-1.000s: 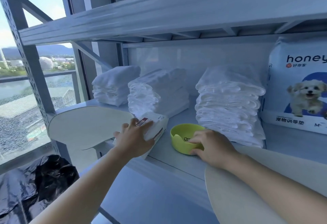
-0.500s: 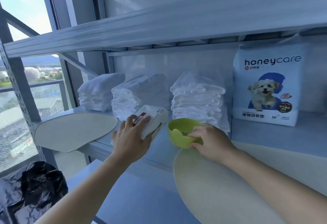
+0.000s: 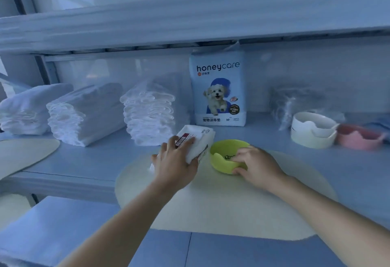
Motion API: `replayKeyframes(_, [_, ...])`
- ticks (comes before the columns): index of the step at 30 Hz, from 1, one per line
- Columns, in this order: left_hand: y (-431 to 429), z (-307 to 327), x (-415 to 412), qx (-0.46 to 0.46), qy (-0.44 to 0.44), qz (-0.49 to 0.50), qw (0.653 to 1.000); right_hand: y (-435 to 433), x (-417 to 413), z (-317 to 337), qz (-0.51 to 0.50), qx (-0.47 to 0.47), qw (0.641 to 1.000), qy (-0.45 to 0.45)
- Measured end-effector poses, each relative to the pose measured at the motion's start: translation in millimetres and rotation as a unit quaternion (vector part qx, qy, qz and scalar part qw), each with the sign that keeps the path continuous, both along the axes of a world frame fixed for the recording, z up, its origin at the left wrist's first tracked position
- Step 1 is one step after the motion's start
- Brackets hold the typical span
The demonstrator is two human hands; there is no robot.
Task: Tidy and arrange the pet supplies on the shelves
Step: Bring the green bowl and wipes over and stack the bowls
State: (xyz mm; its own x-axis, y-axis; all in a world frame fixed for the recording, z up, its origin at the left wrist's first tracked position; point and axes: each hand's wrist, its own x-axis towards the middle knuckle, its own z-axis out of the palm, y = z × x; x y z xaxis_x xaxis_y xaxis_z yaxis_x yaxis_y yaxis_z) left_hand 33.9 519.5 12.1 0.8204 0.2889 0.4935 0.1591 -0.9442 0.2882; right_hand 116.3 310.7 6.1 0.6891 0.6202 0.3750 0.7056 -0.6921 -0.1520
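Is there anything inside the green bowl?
It looks empty. The green bowl shows only its bare inside with some dark print; the right hand grips its rim and hides a little of it.

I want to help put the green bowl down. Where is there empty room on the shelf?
Bare shelf lies in front of the white pad stacks, and between the honeycare bag and the cream bowls. It is crowded around the green bowl, where both hands work.
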Motion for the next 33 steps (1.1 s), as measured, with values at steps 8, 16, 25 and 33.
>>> replayKeyframes(8, [-73, -11, 28, -0.008, 0.069, 0.013, 0.997, -71, 0, -13, -0.034, 0.038, 0.999, 0.016])
replayKeyframes(16, [-56, -16, 15, 0.048, 0.105, -0.030, 0.993, -70, -2, -26, -0.030, 0.081, 0.996, -0.027])
replayKeyframes(25, [-53, -12, 24, 0.006, 0.136, -0.049, 0.989, -58, -6, -25, -0.101, 0.065, 0.993, -0.008])
replayKeyframes(33, [-51, -8, 35, -0.003, 0.050, -0.092, 0.994, -65, -4, -21, -0.113, 0.125, 0.985, -0.023])
